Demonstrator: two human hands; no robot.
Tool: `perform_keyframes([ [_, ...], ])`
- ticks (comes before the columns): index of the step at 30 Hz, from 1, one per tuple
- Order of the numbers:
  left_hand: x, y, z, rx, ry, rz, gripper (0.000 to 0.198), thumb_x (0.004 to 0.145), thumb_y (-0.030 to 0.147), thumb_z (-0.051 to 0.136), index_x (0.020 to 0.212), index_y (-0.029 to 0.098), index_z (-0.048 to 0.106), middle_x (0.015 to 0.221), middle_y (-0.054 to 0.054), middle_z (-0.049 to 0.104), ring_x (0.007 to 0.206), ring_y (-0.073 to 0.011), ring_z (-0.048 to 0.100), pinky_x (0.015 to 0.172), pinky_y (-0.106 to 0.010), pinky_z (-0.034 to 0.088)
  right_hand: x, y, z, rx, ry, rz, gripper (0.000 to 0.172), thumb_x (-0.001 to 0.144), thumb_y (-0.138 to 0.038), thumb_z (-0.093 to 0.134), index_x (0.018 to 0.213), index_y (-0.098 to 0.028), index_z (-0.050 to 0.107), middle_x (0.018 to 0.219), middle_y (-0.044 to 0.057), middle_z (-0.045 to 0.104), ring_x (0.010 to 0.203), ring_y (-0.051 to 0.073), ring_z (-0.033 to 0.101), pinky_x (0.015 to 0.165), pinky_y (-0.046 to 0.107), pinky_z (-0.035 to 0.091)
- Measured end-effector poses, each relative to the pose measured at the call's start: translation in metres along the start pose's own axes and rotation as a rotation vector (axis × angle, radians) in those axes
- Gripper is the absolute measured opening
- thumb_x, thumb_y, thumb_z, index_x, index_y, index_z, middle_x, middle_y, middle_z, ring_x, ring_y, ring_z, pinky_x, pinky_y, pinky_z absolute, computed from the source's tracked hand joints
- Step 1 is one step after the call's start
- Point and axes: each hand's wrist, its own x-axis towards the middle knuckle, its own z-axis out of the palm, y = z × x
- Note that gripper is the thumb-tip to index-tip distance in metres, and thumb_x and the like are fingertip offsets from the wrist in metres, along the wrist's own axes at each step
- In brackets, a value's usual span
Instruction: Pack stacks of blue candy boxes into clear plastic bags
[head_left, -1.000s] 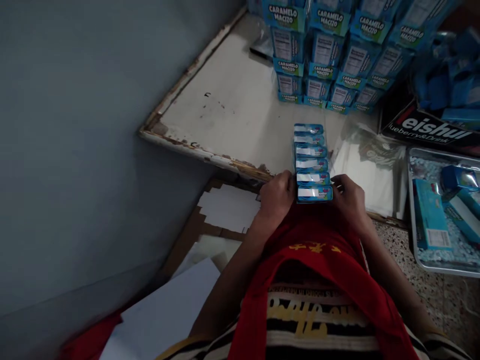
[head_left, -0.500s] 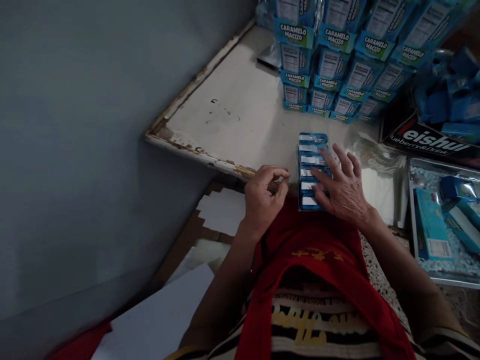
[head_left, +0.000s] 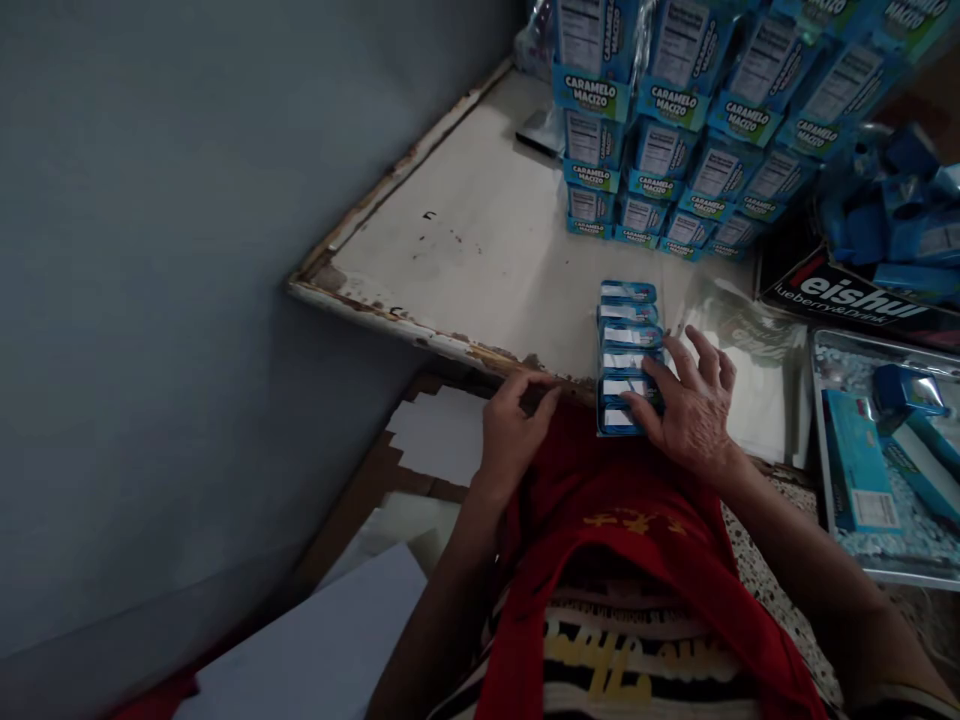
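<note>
A row of several small blue packs (head_left: 628, 335) with white strips on top lies at the front edge of the table, packed side by side in what looks like a shallow tray. My right hand (head_left: 694, 400) rests along their right side, fingers apart, thumb and index finger touching the nearer packs. To the left of the row, my left hand (head_left: 514, 425) is at the table's edge. Its thumb and index fingertips come together in a pinch; whether anything small is between them cannot be made out.
Stacked display boxes (head_left: 592, 95) marked "Caramelo Macizo" stand at the back. On the right are a black carton (head_left: 847, 285) of blue boxes and a metal tray (head_left: 821, 440) holding pale blue pieces and packs. A clear plastic bag (head_left: 765, 370) lies beside my right hand. White card sheets (head_left: 439, 435) sit below the table.
My left hand has drawn down and slightly left, away from the packs. My right hand has shifted toward the packs' right side, with its fingers less over them. The view has tilted slightly.
</note>
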Motion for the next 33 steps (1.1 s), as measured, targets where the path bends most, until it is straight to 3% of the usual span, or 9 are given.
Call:
perform_keyframes([
  [3, -0.01, -0.008, 0.005, -0.028, -0.031, -0.05, 0.012, 0.091, 0.033, 0.068, 0.095, 0.021, 0.071, 0.095, -0.003, 0.076, 0.09, -0.0196, 0.071, 0.087, -0.033, 0.055, 0.004, 0.006, -0.001, -0.028, 0.047, -0.021, 0.064, 0.095, -0.075, 0.06, 0.134, -0.025, 0.068, 0.158, 0.015, 0.055, 0.154, 0.044, 0.039, 0.125, 0.064, 0.029],
  [6, -0.016, -0.012, 0.007, -0.036, -0.055, -0.074, 0.013, 0.092, 0.034, 0.068, 0.096, 0.022, 0.072, 0.097, -0.004, 0.077, 0.091, -0.0204, 0.072, 0.086, -0.034, 0.055, 0.016, 0.011, -0.003, -0.046, 0.021, -0.059, 0.076, 0.096, -0.079, 0.054, 0.149, -0.024, 0.057, 0.168, 0.016, 0.043, 0.159, 0.043, 0.032, 0.128, 0.064, 0.025],
  [11, -0.014, -0.019, 0.003, -0.016, -0.048, -0.055, 0.014, 0.092, 0.034, 0.068, 0.096, 0.021, 0.072, 0.096, -0.004, 0.077, 0.09, -0.0206, 0.072, 0.088, -0.036, 0.056, 0.034, 0.008, 0.003, -0.034, -0.135, -0.114, 0.066, 0.104, -0.073, 0.043, 0.148, -0.026, 0.058, 0.164, 0.012, 0.052, 0.161, 0.04, 0.031, 0.13, 0.067, 0.02],
  [16, -0.011, -0.022, 0.003, 0.005, -0.057, -0.046, 0.015, 0.091, 0.034, 0.068, 0.097, 0.021, 0.072, 0.098, -0.005, 0.076, 0.092, -0.0216, 0.072, 0.088, -0.036, 0.057, 0.049, 0.008, -0.006, -0.06, -0.178, -0.204, 0.066, 0.102, -0.076, 0.046, 0.139, -0.026, 0.066, 0.163, 0.011, 0.052, 0.161, 0.039, 0.03, 0.132, 0.067, 0.018],
  [20, -0.017, -0.018, 0.002, 0.015, -0.07, -0.01, 0.012, 0.092, 0.033, 0.068, 0.096, 0.022, 0.072, 0.097, -0.004, 0.075, 0.092, -0.021, 0.071, 0.088, -0.035, 0.056, 0.073, 0.026, -0.012, -0.028, -0.154, -0.144, 0.065, 0.103, -0.078, 0.041, 0.124, -0.026, 0.075, 0.166, 0.009, 0.048, 0.159, 0.04, 0.033, 0.13, 0.066, 0.024],
  [23, -0.025, -0.021, -0.005, 0.024, -0.073, -0.016, 0.014, 0.091, 0.036, 0.071, 0.096, 0.023, 0.072, 0.095, -0.004, 0.076, 0.089, -0.0209, 0.071, 0.083, -0.034, 0.057, 0.088, 0.035, 0.0, -0.021, -0.135, -0.141, 0.075, 0.1, -0.083, 0.039, 0.138, -0.027, 0.068, 0.17, 0.01, 0.042, 0.161, 0.044, 0.026, 0.13, 0.071, 0.018],
  [28, -0.031, -0.027, -0.016, 0.048, -0.088, -0.027, 0.024, 0.086, 0.043, 0.081, 0.098, 0.023, 0.073, 0.096, -0.003, 0.076, 0.087, -0.0209, 0.07, 0.082, -0.034, 0.058, 0.102, 0.04, 0.027, -0.023, -0.24, -0.179, 0.081, 0.1, -0.085, 0.035, 0.148, -0.025, 0.059, 0.168, 0.012, 0.045, 0.162, 0.043, 0.025, 0.131, 0.071, 0.013],
  [30, -0.031, -0.023, -0.013, 0.045, -0.085, -0.018, 0.028, 0.085, 0.044, 0.084, 0.1, 0.023, 0.073, 0.097, -0.004, 0.076, 0.088, -0.0218, 0.07, 0.084, -0.035, 0.058, 0.105, 0.046, 0.026, -0.015, -0.285, -0.181, 0.078, 0.102, -0.082, 0.034, 0.149, -0.026, 0.059, 0.168, 0.01, 0.045, 0.162, 0.042, 0.026, 0.131, 0.071, 0.014],
  [33, -0.035, -0.012, 0.0, 0.048, -0.102, -0.003, 0.042, 0.082, 0.046, 0.087, 0.115, 0.023, 0.073, 0.11, -0.007, 0.077, 0.1, -0.0256, 0.072, 0.094, -0.041, 0.059, 0.1, 0.056, 0.007, 0.033, -0.312, -0.171, 0.073, 0.107, -0.076, 0.028, 0.158, -0.029, 0.051, 0.172, 0.008, 0.04, 0.163, 0.039, 0.028, 0.13, 0.069, 0.022],
])
